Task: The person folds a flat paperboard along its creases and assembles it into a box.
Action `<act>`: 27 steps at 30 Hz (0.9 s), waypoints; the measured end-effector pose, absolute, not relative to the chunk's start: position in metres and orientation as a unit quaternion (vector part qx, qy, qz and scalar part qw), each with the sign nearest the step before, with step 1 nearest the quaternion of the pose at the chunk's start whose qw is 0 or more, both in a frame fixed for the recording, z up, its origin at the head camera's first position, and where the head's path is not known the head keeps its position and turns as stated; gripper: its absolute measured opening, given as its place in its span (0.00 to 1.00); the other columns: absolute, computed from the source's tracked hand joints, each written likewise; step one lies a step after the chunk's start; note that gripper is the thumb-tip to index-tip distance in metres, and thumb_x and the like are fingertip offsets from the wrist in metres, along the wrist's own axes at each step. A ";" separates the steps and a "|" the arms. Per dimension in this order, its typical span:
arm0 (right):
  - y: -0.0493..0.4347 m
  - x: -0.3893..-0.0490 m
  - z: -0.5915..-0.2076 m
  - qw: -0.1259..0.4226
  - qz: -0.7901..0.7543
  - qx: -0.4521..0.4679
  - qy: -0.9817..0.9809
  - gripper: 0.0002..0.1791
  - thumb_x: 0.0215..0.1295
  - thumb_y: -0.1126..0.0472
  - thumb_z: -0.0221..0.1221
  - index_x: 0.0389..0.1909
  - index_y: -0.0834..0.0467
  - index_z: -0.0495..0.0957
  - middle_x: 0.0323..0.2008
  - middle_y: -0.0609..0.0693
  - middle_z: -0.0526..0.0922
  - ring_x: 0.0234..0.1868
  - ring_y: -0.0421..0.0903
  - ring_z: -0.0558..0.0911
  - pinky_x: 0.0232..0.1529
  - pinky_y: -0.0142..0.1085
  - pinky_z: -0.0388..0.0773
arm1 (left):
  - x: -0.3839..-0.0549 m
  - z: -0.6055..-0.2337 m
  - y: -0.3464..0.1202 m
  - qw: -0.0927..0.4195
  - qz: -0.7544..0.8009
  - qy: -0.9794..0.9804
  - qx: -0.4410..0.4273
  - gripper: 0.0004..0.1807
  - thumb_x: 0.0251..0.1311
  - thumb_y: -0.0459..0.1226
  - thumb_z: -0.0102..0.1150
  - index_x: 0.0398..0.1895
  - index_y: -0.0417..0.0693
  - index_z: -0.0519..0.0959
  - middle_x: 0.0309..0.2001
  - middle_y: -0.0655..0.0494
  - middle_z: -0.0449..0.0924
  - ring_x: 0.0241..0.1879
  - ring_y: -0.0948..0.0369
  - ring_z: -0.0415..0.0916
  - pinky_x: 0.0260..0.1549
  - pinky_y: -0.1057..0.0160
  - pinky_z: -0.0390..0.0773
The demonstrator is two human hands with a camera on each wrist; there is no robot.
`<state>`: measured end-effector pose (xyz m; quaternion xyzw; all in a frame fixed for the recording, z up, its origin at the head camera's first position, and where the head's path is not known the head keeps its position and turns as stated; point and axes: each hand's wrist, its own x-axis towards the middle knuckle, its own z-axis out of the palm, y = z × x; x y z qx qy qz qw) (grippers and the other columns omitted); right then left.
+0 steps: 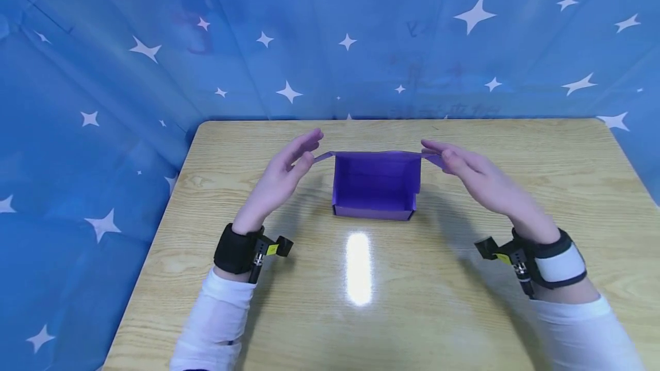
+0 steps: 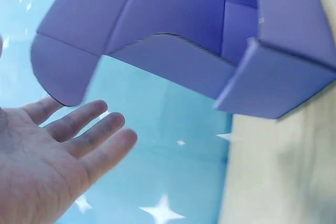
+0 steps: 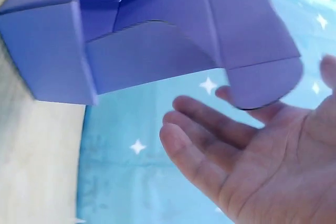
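A purple cardboard box (image 1: 373,212) stands on the table with its lid raised and nothing seen inside it. Small flaps stick out left and right from the lid's upper edge. My left hand (image 1: 281,176) is held up on the box's left, fingers extended, close to the left flap (image 2: 65,74). On the other side my right hand (image 1: 476,179) faces it, fingers loosely bent, by the right flap (image 3: 265,83). Both wrist views show a flap's end overlapping the fingers; whether they touch, I cannot tell. Neither hand grips anything.
The pale wooden table (image 1: 180,302) reaches back to a blue cloth with white stars (image 1: 330,27), which also hangs along the left side. A bright light reflection lies on the tabletop in front of the box.
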<state>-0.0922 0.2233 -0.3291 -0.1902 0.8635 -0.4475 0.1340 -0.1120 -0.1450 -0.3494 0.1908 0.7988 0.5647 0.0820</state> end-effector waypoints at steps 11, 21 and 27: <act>0.200 -0.129 -0.279 0.275 -0.334 -0.205 0.878 0.40 0.85 0.36 0.24 0.83 0.57 0.58 0.81 0.62 0.62 0.81 0.65 0.65 0.73 0.60 0.69 | -0.130 -0.308 -0.125 0.160 0.398 0.870 0.244 0.32 0.84 0.57 0.33 0.83 0.57 0.61 0.82 0.55 0.64 0.79 0.53 0.67 0.80 0.50 0.66; 0.191 -0.135 -0.283 0.318 -0.303 -0.206 0.874 0.42 0.83 0.32 0.25 0.83 0.54 0.58 0.83 0.59 0.60 0.84 0.63 0.59 0.75 0.64 0.69 | -0.135 -0.312 -0.117 0.200 0.368 0.868 0.268 0.33 0.85 0.56 0.29 0.82 0.50 0.63 0.81 0.53 0.65 0.83 0.56 0.60 0.83 0.53 0.62; 0.193 -0.133 -0.287 0.328 -0.319 -0.210 0.864 0.41 0.84 0.33 0.26 0.84 0.53 0.54 0.84 0.59 0.57 0.86 0.62 0.52 0.83 0.66 0.52 | -0.133 -0.310 -0.117 0.218 0.363 0.865 0.270 0.36 0.84 0.59 0.24 0.81 0.51 0.65 0.80 0.54 0.67 0.83 0.56 0.61 0.82 0.51 0.62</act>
